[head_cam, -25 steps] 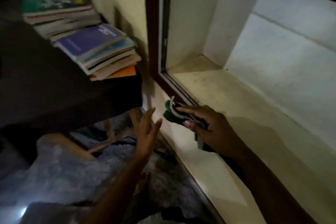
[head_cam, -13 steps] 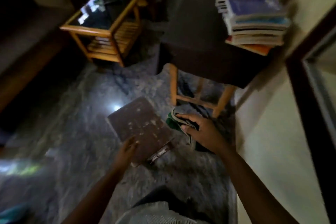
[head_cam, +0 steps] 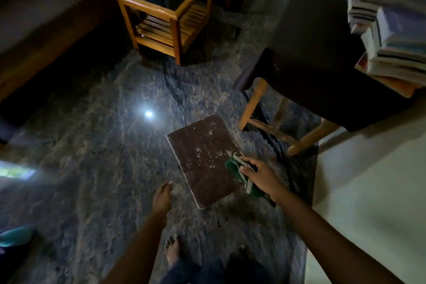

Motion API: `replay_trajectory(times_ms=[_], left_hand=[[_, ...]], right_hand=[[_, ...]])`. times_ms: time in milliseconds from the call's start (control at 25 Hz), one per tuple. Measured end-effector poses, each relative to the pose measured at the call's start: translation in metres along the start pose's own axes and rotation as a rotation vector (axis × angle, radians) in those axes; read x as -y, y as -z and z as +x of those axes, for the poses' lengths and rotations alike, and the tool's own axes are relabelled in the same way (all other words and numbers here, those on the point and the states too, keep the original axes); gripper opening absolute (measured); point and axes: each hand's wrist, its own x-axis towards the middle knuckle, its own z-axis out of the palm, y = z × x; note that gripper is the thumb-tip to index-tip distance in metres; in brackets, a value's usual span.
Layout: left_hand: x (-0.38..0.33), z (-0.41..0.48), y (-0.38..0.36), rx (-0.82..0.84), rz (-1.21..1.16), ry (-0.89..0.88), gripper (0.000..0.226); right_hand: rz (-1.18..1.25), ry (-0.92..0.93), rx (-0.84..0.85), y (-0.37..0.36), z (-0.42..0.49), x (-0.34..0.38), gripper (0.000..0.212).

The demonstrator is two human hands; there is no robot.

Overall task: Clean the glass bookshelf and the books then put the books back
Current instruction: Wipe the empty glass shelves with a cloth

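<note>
**Change.** A second ago the view faced the pale shelf recess, with the cloth held at its front sill. It now looks down at the floor. Half a second ago the left hand was at the near edge of the brown book; it is now off it. The right hand has brought the cloth to the book's right edge. Judgement: shelf wiping is paused and this book is next for cleaning.

**Brown book** [head_cam: 202, 159]. Worn cover with white scuffs, apparently a hardback. It seems to lie flat on the floor, centre of view.

**Right hand** [head_cam: 260, 175]. Fingers curled round the bunched green-and-white cloth [head_cam: 237, 170], which overlaps the book's right near edge.

**Left hand** [head_cam: 162, 196]. Fingers straight and together, holding nothing, just beside the book's near left corner.

**Stack of books** [head_cam: 391, 30]. Far right, piled unevenly on a dark table [head_cam: 322, 53] with wooden legs. Not yet returned.

**Shelf.** Out of view.

**Floor** [head_cam: 92, 145]. Dark veined stone, polished, with a bright lamp reflection left of the book. A bare foot [head_cam: 173, 249] stands at the near edge.

**Room.** Dim.
- A wooden side table [head_cam: 166, 9] with a glass top and a slatted lower rack stands far centre.
- A pale wall [head_cam: 368, 191] runs along the right.
- A teal object [head_cam: 13, 235] lies near left, too blurred to identify.
</note>
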Motion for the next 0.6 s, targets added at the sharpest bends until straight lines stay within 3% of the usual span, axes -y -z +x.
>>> replay_trajectory(times_ms=[160, 320, 600], left_hand=[[0.007, 0.05, -0.028, 0.048, 0.111, 0.071, 0.04], [0.023, 0.093, -0.062, 0.022, 0.16, 0.094, 0.046], [0.016, 0.127, -0.105, -0.123, -0.214, 0.223, 0.04]], right_hand=[[0.004, -0.174, 0.012, -0.011, 0.057, -0.021, 0.041], [0.156, -0.357, -0.027, -0.019, 0.143, -0.059, 0.056], [0.299, -0.511, 0.15, -0.033, 0.24, -0.112, 0.107]])
